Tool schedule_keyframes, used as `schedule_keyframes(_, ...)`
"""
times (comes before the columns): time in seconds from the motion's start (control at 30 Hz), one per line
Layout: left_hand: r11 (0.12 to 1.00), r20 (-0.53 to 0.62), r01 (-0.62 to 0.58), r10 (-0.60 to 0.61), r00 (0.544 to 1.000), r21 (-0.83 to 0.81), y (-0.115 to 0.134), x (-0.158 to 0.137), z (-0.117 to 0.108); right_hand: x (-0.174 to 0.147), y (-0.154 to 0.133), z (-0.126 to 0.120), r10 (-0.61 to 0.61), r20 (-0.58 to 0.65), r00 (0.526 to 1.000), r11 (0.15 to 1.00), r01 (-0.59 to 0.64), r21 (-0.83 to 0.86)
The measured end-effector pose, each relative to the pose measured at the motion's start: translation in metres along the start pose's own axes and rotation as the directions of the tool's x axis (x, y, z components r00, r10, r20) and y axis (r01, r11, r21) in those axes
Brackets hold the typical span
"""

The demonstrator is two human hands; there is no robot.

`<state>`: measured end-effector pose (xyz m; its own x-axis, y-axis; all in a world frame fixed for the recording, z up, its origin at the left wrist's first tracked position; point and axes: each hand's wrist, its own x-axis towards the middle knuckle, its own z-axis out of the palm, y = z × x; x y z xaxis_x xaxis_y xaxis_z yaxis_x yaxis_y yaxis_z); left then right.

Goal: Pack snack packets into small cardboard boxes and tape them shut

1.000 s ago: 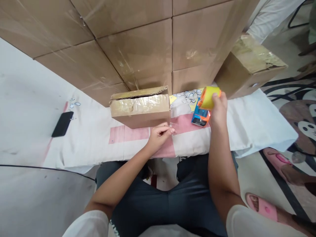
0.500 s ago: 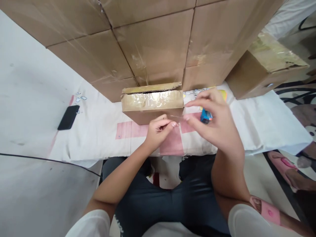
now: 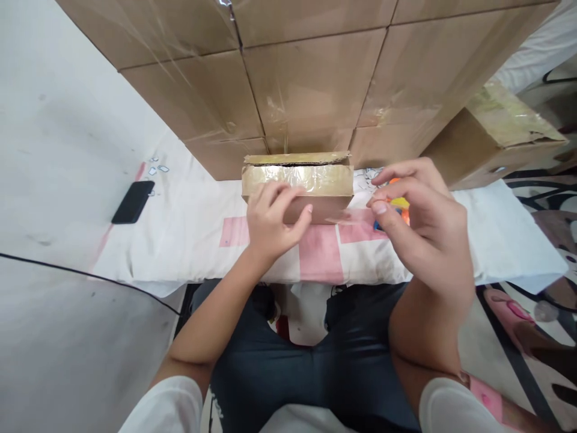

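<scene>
A small cardboard box with shiny tape over its top edge and a slightly gaping flap stands on the cloth-covered surface in front of me. My left hand is at its front left side, fingers spread and holding nothing; whether they touch the box I cannot tell. To the right of the box, my right hand pinches thumb and forefinger together. A faint clear strip, blurred, trails leftward from that pinch. Behind the right hand's fingers lies a blue, yellow and orange object, mostly hidden.
Large stacked cartons wrapped in clear film rise behind the small box. Another taped carton stands at the right. A black phone lies at the left, near the wall and a black cable. Another person's pink slipper shows at the lower right.
My left hand has opened from a pinch and moved slightly left and up against the box front. My right hand has moved right, closing its thumb and forefinger. The view has shifted slightly.
</scene>
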<state>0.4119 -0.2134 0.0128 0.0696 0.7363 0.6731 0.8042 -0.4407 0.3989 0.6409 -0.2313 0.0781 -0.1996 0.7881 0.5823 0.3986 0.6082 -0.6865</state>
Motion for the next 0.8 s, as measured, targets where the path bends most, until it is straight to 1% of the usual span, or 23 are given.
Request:
schedule_keyframes(0.03, 0.997, 0.009, -0.024, 0.023, 1.0, 0.078, -0.006, 0.003, -0.001, 0.001, 0.001, 0.0, 0.015, 0.005, 1.0, 1.0, -0.015, 0.011)
schedule_keyframes(0.1, 0.981, 0.102, -0.054, 0.035, 0.994, 0.187, -0.018, 0.007, -0.003, 0.002, 0.002, 0.002, 0.026, 0.02, 0.999, 0.999, -0.027, 0.033)
schedule_keyframes(0.17, 0.971, 0.203, -0.074, 0.027, 0.979, 0.229, -0.027, 0.007, -0.002, 0.003, 0.001, 0.005, 0.025, 0.036, 0.999, 0.998, -0.026, 0.05)
schedule_keyframes(0.2, 0.969, 0.234, -0.077, 0.021, 0.972, 0.236, -0.029, 0.006, -0.001, 0.004, 0.0, 0.006, 0.021, 0.043, 0.999, 0.998, -0.024, 0.06)
schedule_keyframes(0.27, 0.968, 0.258, -0.074, 0.01, 0.966, 0.24, -0.032, 0.004, 0.0, 0.008, -0.003, 0.008, 0.015, 0.058, 0.998, 0.996, -0.02, 0.088)
schedule_keyframes(0.33, 0.968, 0.258, -0.076, 0.012, 0.966, 0.241, -0.032, 0.001, 0.001, 0.016, -0.003, 0.012, 0.003, 0.066, 0.998, 0.991, -0.012, 0.131)
schedule_keyframes(0.43, 0.966, 0.252, -0.087, 0.023, 0.967, 0.244, -0.031, -0.002, 0.002, 0.037, 0.006, 0.028, -0.017, 0.087, 0.996, 0.988, 0.003, 0.153)
schedule_keyframes(0.5, 0.967, 0.246, -0.083, 0.022, 0.969, 0.241, -0.032, -0.002, 0.002, 0.054, 0.021, 0.044, -0.022, 0.112, 0.993, 0.996, 0.011, 0.093)
schedule_keyframes(0.63, 0.972, 0.226, -0.07, 0.018, 0.974, 0.223, -0.035, -0.002, 0.001, 0.081, 0.058, 0.079, 0.024, 0.13, 0.991, 0.993, -0.009, -0.118)
schedule_keyframes(0.7, 0.972, 0.242, -0.078, 0.023, 0.97, 0.22, -0.035, -0.002, 0.0, 0.086, 0.069, 0.088, 0.036, 0.132, 0.991, 0.985, -0.013, -0.171)
schedule_keyframes(0.8, 0.971, 0.281, -0.095, 0.03, 0.959, 0.22, -0.034, -0.001, -0.004, 0.089, 0.073, 0.09, 0.027, 0.147, 0.989, 0.982, 0.001, -0.188)
